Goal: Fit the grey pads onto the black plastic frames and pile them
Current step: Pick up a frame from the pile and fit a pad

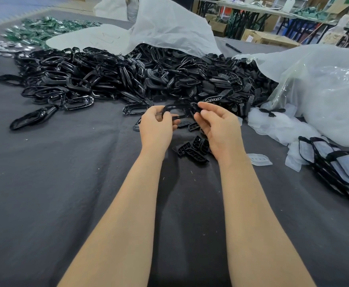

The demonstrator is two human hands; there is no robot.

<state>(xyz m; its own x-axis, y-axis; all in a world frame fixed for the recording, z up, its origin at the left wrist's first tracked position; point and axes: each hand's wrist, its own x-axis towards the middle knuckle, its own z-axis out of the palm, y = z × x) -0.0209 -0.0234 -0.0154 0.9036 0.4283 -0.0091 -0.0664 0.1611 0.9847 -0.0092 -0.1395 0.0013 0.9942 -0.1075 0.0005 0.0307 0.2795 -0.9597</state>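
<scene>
Grip of left hand (156, 126) and right hand (219, 126) pinches a black frame (169, 106) before the frame heap (107, 75), loose inserts (194, 150) beneath.

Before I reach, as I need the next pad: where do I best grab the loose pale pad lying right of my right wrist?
Likely pinch the pale pad at its left end, from above, with the right hand: it lies flat, thin and alone on the dark cloth, so an edge lifts easiest, and that end is nearest.
</scene>
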